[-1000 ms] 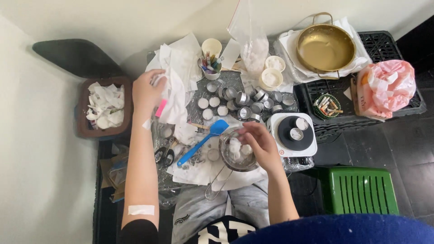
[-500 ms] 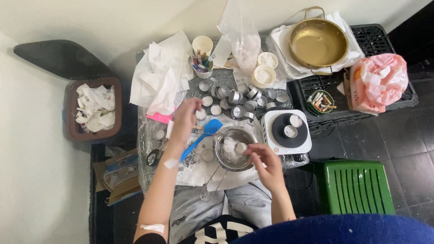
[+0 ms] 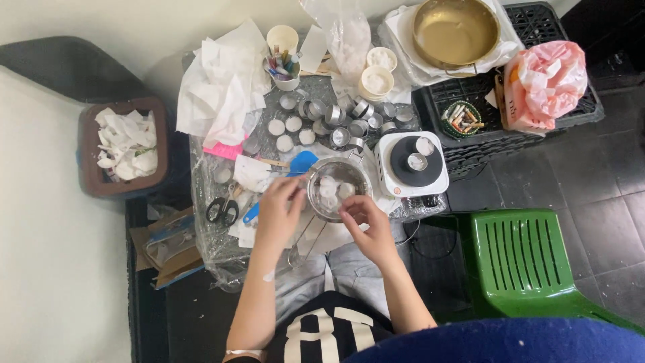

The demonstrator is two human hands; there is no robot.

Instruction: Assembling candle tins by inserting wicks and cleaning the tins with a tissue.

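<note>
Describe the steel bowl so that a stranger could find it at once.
Start at the white hot plate. Just left of it, between both hands, sits the steel bowl, holding white lumps. It is far bigger than the small metal cups behind it.

Silver, white and a few loud colours over a dark tiled floor.

The small metal pot (image 3: 338, 188) is silver with white lumps inside; behind it a bright blue spatula (image 3: 300, 163) lies beside a pink slip (image 3: 224, 149) and white crumpled paper (image 3: 222, 87). The little tins (image 3: 349, 124) shine silver, some filled white. At the table's right edge the hot plate (image 3: 411, 163) is white with a black disc. Past it, a brass-gold pan (image 3: 455, 30) rests on white cloth, and a pink bag (image 3: 547, 77) sits on a black crate (image 3: 531, 20). The stool (image 3: 524, 262) is green; the bin (image 3: 124, 148) is brown, stuffed with white scraps; the scissors (image 3: 222, 210) are black-handled.
</note>
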